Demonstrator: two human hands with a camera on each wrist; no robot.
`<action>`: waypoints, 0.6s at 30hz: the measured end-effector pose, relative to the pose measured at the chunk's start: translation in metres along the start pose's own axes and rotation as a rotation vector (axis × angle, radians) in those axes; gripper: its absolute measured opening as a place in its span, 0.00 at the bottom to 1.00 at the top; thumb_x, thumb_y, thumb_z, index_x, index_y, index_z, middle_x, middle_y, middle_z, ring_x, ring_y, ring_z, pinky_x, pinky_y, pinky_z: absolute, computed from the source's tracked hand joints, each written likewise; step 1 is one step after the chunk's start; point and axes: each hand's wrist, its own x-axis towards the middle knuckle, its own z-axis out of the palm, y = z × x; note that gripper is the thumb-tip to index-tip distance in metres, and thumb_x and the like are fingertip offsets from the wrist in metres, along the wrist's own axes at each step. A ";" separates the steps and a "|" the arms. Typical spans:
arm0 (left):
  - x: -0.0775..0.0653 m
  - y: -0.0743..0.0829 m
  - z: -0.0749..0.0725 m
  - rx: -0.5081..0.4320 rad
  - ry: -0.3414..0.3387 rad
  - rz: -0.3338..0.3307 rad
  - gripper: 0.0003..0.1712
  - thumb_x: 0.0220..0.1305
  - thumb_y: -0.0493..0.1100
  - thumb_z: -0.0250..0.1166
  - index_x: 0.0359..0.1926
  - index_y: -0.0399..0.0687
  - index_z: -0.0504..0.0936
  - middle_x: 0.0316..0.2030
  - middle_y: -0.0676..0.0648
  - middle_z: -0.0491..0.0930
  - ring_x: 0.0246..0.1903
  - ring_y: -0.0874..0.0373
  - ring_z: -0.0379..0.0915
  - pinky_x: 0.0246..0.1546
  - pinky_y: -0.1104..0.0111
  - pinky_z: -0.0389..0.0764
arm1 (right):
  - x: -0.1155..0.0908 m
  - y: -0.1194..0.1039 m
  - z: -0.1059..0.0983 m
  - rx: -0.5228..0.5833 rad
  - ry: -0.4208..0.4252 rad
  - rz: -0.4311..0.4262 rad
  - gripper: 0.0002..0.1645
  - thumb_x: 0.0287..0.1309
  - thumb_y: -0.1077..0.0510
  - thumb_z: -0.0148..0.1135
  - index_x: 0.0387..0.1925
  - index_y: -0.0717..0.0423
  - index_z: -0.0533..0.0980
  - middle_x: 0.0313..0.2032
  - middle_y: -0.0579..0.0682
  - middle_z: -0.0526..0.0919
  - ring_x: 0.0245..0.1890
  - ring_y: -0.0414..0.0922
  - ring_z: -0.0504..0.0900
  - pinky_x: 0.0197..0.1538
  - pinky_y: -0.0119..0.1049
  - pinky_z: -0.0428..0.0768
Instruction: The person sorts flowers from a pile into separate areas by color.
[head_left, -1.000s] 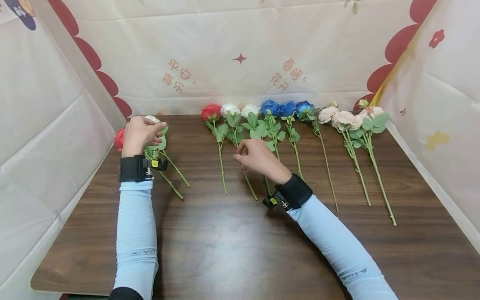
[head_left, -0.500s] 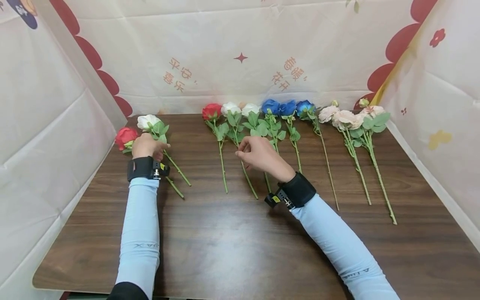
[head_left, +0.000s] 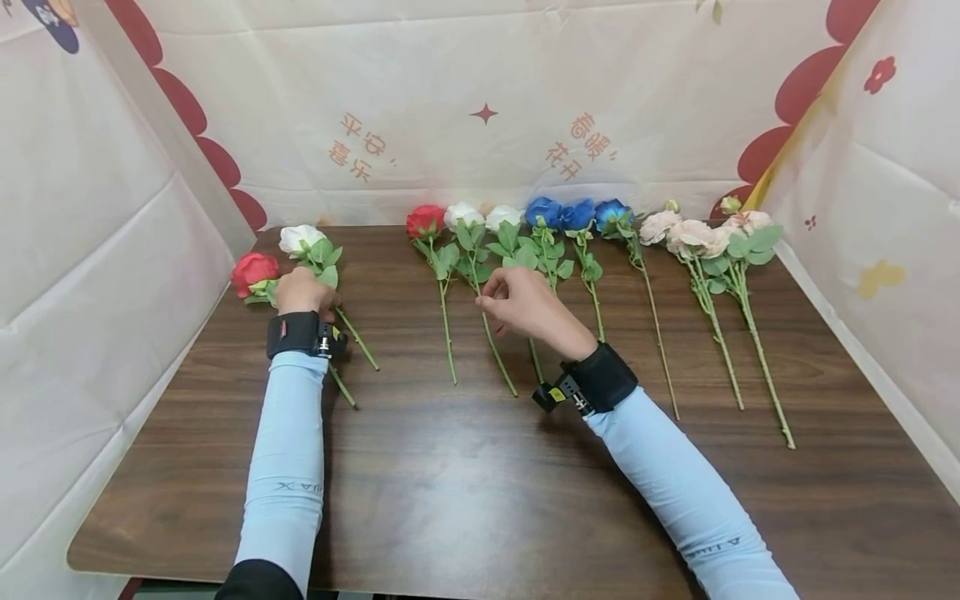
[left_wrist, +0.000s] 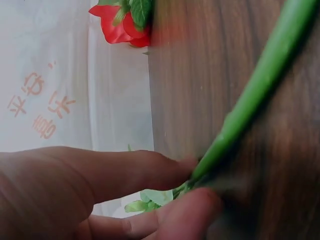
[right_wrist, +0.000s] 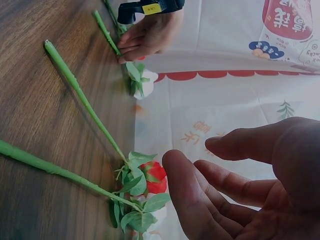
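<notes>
At the left of the table, my left hand (head_left: 303, 293) pinches the green stem (left_wrist: 250, 100) of a red rose between thumb and fingers. The red bloom (head_left: 253, 273) lies left of the hand, and the lower stem sticks out below the wrist. A white rose (head_left: 302, 239) lies just beyond, its leaves beside my knuckles. Over the middle stems hovers my right hand (head_left: 525, 308), fingers loosely bent and holding nothing. In the right wrist view, a gap separates thumb from fingers, with a second red rose (right_wrist: 156, 177) behind the fingertips.
Along the table's back edge lie a red rose (head_left: 426, 221), two white roses (head_left: 465, 215), several blue roses (head_left: 577, 214) and pale pink flowers (head_left: 690, 237), stems toward me. A printed cloth (head_left: 480, 67) walls the back and sides of the brown table (head_left: 450, 500).
My left hand has come down from above the blooms at left to the red rose's stem, whose lower end has shifted slightly left. The right hand has hardly moved.
</notes>
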 end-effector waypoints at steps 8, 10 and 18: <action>-0.002 0.003 -0.001 -0.027 0.034 0.009 0.26 0.55 0.45 0.68 0.46 0.24 0.84 0.42 0.28 0.87 0.53 0.31 0.82 0.49 0.48 0.83 | 0.001 0.002 0.000 -0.013 -0.004 0.021 0.10 0.72 0.52 0.62 0.43 0.54 0.82 0.36 0.59 0.90 0.25 0.48 0.89 0.30 0.39 0.86; -0.002 0.003 -0.001 -0.027 0.041 0.017 0.24 0.55 0.44 0.67 0.44 0.25 0.84 0.42 0.28 0.87 0.52 0.32 0.82 0.48 0.48 0.83 | 0.001 0.002 0.001 -0.016 -0.008 0.024 0.10 0.72 0.52 0.62 0.43 0.54 0.82 0.35 0.60 0.90 0.26 0.51 0.89 0.30 0.39 0.86; -0.004 0.003 -0.008 -0.108 0.108 0.068 0.20 0.53 0.41 0.67 0.42 0.27 0.84 0.24 0.37 0.87 0.50 0.30 0.83 0.48 0.47 0.82 | 0.002 0.004 0.001 0.013 -0.022 0.028 0.13 0.73 0.52 0.61 0.46 0.58 0.83 0.35 0.63 0.89 0.27 0.54 0.90 0.33 0.45 0.89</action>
